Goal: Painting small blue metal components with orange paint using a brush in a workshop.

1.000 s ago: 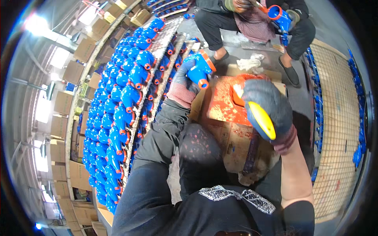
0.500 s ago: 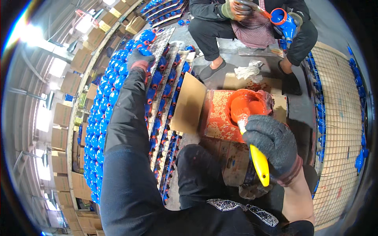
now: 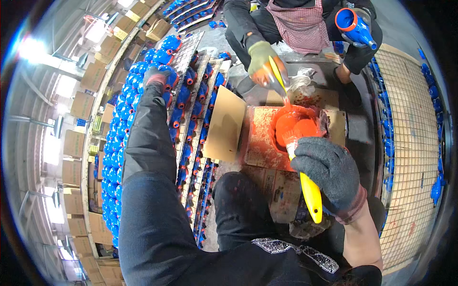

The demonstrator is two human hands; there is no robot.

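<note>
My left hand (image 3: pixel 156 76), in a dark glove, reaches into the stacked pile at the left. Its fingers curl against a blue rounded piece with a red rim (image 3: pixel 170 79); the fingertips are partly hidden. My right hand (image 3: pixel 329 174), also gloved, is closed around a paintbrush with a yellow handle (image 3: pixel 311 195). The brush's bristles touch the wet orange-red paint (image 3: pixel 305 127) in a coated bowl (image 3: pixel 279 143). Across from me, a person's gloved hand (image 3: pixel 267 64) dips another yellow-handled brush (image 3: pixel 277 71) into the same paint. Their other hand holds a blue funnel-shaped piece (image 3: pixel 355 27).
The bowl stands on a paint-splashed cardboard box (image 3: pixel 260 138), beside an upright cardboard flap (image 3: pixel 225 126). Racks of blue pieces (image 3: pixel 190 102) stand at my left. A wire-mesh rack (image 3: pixel 410 157) runs along the right. A white rag (image 3: pixel 301 82) lies beyond the bowl.
My left hand has shifted slightly left and down among the blue pieces. The other person's brush has moved from their blue piece down into the paint. My right hand stays nearly still.
</note>
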